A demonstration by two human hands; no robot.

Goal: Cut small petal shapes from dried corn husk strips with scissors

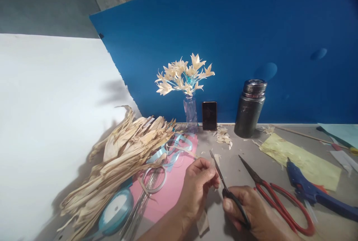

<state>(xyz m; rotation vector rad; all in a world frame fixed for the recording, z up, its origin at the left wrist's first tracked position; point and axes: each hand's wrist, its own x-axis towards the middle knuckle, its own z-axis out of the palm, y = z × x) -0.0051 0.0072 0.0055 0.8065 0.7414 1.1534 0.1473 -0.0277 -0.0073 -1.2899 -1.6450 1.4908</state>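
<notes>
My left hand [195, 185] is closed, thumb and fingers pinched together. A pale sliver that looks like dried corn husk [218, 186] shows at its fingertips, mostly hidden. Small black scissors [223, 180] are gripped in my right hand [250, 205], the narrow blades nearly together and pointing away from me beside the left fingertips. Under my left wrist a beige husk piece [203, 225] shows. Close to my right hand lies a larger pair of red-handled scissors [275, 198]. Pink paper [170, 194] is spread to the left of my left hand.
Dried corn husks [134, 147] are heaped at left, near blue ribbon [116, 211] and thin wires [140, 202]. Husk flowers [184, 75] stand in a clear bottle [190, 112], beside a phone [209, 116] and dark flask [250, 110]. A blue glue gun [304, 188] lies right.
</notes>
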